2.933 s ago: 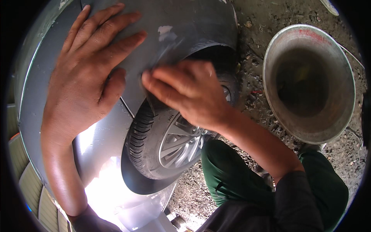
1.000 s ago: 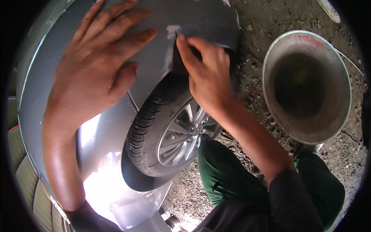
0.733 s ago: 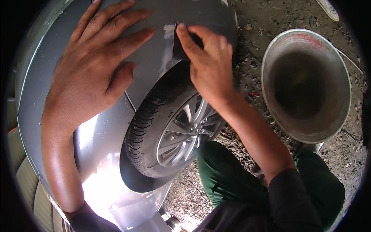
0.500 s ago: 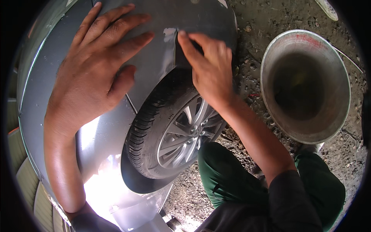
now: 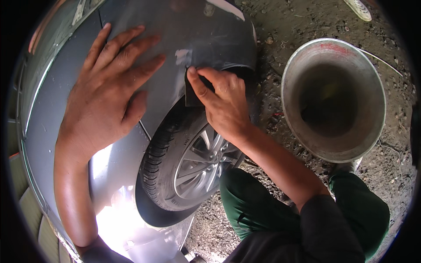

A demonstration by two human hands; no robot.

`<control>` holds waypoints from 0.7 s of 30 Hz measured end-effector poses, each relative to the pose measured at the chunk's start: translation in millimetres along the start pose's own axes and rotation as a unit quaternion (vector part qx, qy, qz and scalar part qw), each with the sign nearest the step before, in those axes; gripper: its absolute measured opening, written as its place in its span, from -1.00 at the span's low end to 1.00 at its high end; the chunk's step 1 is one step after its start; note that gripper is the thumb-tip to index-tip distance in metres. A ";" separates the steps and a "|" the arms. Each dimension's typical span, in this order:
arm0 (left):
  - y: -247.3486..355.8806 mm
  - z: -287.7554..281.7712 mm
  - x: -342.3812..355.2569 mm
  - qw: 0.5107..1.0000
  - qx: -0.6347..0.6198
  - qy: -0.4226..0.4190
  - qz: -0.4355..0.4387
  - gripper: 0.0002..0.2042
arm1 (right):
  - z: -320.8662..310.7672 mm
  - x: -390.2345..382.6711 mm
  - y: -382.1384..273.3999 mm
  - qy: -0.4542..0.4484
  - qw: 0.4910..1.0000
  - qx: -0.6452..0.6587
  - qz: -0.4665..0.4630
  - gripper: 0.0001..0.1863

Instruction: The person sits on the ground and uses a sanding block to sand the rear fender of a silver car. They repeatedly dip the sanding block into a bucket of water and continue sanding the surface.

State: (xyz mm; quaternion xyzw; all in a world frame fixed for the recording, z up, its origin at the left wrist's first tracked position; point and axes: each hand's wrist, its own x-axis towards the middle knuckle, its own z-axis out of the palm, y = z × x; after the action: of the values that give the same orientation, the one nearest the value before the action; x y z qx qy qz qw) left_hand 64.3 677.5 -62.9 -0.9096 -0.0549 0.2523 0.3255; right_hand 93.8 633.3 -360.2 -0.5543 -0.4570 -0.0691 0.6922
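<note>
My right hand (image 5: 226, 103) pinches a dark, thin sheet of sandpaper (image 5: 191, 93) against the grey car fender (image 5: 127, 151), at the upper lip of the wheel arch. Its index fingertip presses near the sheet's upper corner, and part of the sheet is hidden under the fingers. A small pale, bare-looking patch (image 5: 181, 54) shows on the paint just above. Farther left, my left hand (image 5: 105, 90) lies spread on the bodywork, palm down and holding nothing. Below the right hand sits the black tyre (image 5: 155, 166) with its silver spoked rim (image 5: 204, 160).
A large grey bucket (image 5: 287, 116) with dark contents stands on the rough, stony ground (image 5: 272, 48) to the right. My green-trousered knee (image 5: 252, 201) is close to the wheel. A pale shoe-like object (image 5: 358, 9) lies at the far right.
My right hand has slid down with the sandpaper, from beside the pale patch toward the arch lip. My left hand stays spread on the car. The whole view has shifted slightly.
</note>
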 end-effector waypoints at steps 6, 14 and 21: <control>-1.1 2.1 0.4 1.000 -0.003 0.000 0.001 -0.37 | -2.6 25.5 8.7 -0.007 0.998 -0.060 0.000 -0.31; -2.3 -1.5 1.3 1.000 -0.004 -0.002 0.002 -0.37 | -15.2 36.4 -13.4 -0.025 0.992 -0.046 0.110 -0.41; -0.9 -0.2 2.5 1.000 -0.003 -0.009 -0.003 -0.37 | -14.7 35.6 -28.1 -0.025 0.993 -0.035 0.108 -0.45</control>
State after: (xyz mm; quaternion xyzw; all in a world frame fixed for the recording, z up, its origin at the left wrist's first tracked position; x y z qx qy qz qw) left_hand 66.6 678.7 -63.3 -0.9082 -0.0610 0.2594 0.3226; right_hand 105.4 625.2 -314.7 -0.6261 -0.4086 0.0037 0.6642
